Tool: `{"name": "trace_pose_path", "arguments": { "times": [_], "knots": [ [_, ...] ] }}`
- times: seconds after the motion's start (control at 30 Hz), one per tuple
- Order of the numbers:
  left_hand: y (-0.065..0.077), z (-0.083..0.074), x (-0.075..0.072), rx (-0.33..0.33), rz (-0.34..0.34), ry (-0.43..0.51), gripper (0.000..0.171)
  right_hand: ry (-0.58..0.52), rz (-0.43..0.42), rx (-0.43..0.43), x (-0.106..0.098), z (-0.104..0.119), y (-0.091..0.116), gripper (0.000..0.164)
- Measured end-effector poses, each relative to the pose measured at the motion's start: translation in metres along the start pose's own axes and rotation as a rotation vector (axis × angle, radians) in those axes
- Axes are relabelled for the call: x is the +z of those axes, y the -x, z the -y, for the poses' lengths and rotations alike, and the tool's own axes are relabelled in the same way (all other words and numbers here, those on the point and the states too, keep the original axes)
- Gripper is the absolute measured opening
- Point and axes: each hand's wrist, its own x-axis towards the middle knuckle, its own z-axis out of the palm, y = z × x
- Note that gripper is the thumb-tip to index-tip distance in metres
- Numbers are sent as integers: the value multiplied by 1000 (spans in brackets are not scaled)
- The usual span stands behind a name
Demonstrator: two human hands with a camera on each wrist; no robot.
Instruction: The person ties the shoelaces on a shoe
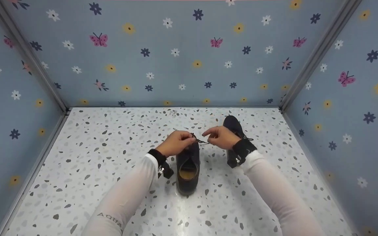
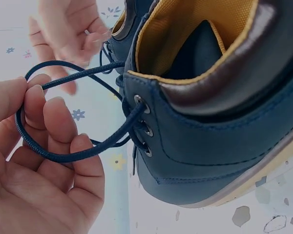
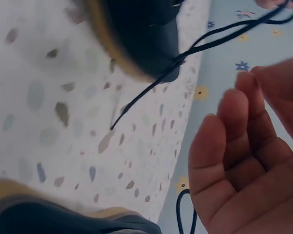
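Note:
A dark blue lace-up shoe [image 1: 189, 186] with a yellow lining stands on the floor, toe pointing away from me. Over its front, my left hand [image 1: 175, 143] pinches a loop of its dark blue shoelace [image 2: 75, 157] between thumb and index finger. The loop runs around the fingers in the left wrist view, drawn up from the metal eyelets [image 2: 145, 130]. To the right, my right hand [image 1: 222, 137] hovers with loosely bent fingers and nothing in them. Close by in the right wrist view, a free lace end [image 3: 122, 114] hangs past the toe.
A second dark shoe [image 1: 231, 123] with loose laces stands to the right, partly covered by my right hand and wrist. The speckled white floor [image 1: 110, 170] meets a flowered blue panel [image 1: 176, 65] at the back, with more panels on both sides.

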Motion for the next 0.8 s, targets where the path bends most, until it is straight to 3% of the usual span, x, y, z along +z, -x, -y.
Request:
{"name": "trace_pose_path", "arguments": {
  "times": [0.2, 0.47, 0.8],
  "knots": [
    [0, -1, -1, -9, -8, -1, 28, 2, 9, -25, 14, -6, 0, 32],
    [-1, 2, -2, 2, 11, 16, 34, -24, -59, -23, 31, -12, -3, 24],
    [-1, 5, -9, -12, 16, 6, 30, -51, -83, -29, 32, -13, -8, 19]
  ]
}}
